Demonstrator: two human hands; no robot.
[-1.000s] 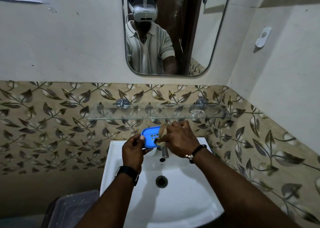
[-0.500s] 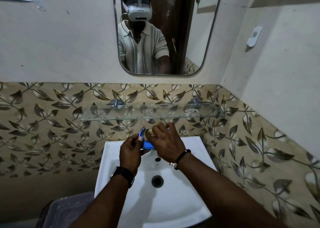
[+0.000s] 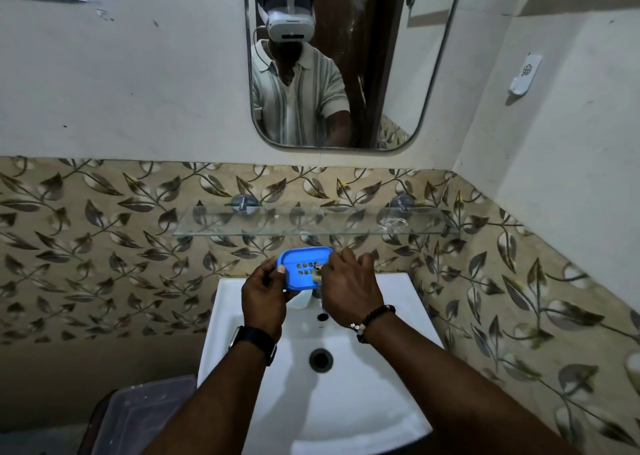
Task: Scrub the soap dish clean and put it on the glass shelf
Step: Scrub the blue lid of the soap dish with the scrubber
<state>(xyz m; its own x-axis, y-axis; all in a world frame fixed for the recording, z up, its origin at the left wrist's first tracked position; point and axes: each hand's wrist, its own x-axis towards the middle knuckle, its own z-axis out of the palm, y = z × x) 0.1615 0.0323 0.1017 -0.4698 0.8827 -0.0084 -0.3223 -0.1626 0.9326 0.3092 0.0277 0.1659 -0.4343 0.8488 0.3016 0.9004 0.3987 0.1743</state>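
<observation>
A blue plastic soap dish [image 3: 300, 268] with drain slots is tilted towards me over the back of the white sink [image 3: 349, 399]. My left hand [image 3: 265, 293] grips its left end. My right hand [image 3: 348, 286] presses a small tan scrubber [image 3: 317, 274] against the right part of the dish's inside; most of the scrubber is hidden under the fingers. The glass shelf [image 3: 311, 224] is fixed to the leaf-patterned wall just above the dish.
The tap [image 3: 317, 293] is mostly hidden behind my right hand. A drain [image 3: 321, 360] sits mid-basin. A mirror [image 3: 346, 59] hangs above the shelf. A grey lidded plastic bin [image 3: 138, 416] stands low on the left. A white wall fitting [image 3: 525, 73] is on the right wall.
The dish has tilted back so its slotted inside faces me again, after being edge-on half a second ago. My right hand has shifted the scrubber across it. The camera view moved slightly.
</observation>
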